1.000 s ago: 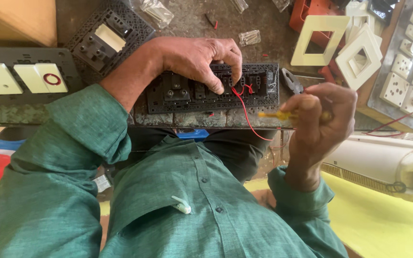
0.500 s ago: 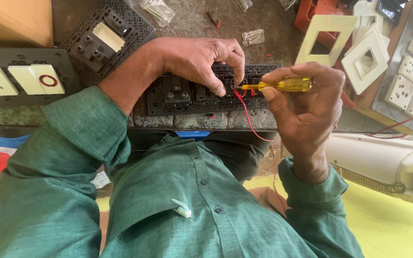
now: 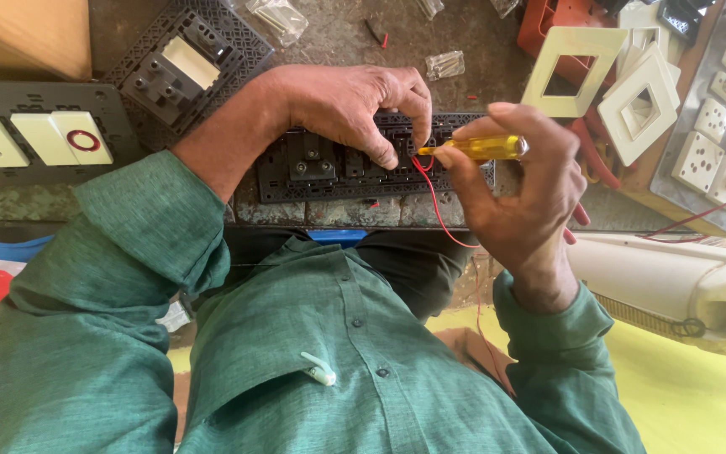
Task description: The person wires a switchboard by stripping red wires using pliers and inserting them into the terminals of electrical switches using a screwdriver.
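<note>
A black switch plate lies back-up at the near edge of the workbench, its modules and terminals showing. My left hand rests on top of it, thumb and forefinger pinching a thin red wire at a terminal. The wire loops down over the bench edge. My right hand holds a screwdriver with a clear yellow handle, lying level, its tip pointing left at the spot where the left fingers pinch. The blade is hidden behind the fingers.
Another black plate with a cream module lies behind; a long black plate with white switches sits left. Cream cover frames, white sockets on a grey tray, screw packets and an orange box crowd the right. A white appliance stands below.
My right hand has risen from below the bench edge up to the plate and turned the screwdriver level against the terminal. The left hand has kept its pinch on the wire.
</note>
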